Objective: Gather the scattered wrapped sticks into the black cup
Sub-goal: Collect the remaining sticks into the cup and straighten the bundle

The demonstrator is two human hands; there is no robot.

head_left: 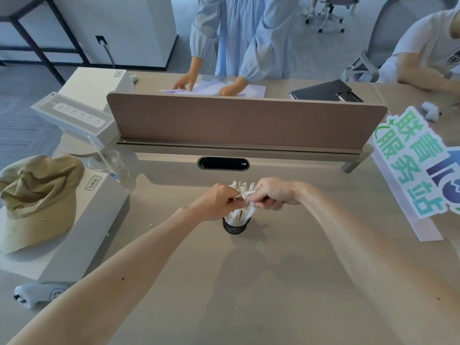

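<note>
A small black cup (pixel 235 227) stands upright on the beige desk, straight ahead of me. A bundle of white wrapped sticks (pixel 240 215) stands in it, their tops fanning out above my fingers. My left hand (pixel 216 204) and my right hand (pixel 271 194) meet directly over the cup. Both pinch the sticks around their upper halves, left from the left side, right from the right. The middle of the bundle is hidden by my fingers. I see no loose sticks lying on the desk.
A white box (pixel 82 235) with a khaki cap (pixel 37 200) lies at the left, a clear plastic cup with a straw (pixel 112 168) behind it. A brown divider panel (pixel 244 120) crosses the desk behind. A green-lettered sign (pixel 408 170) lies at the right. Two people are beyond the divider.
</note>
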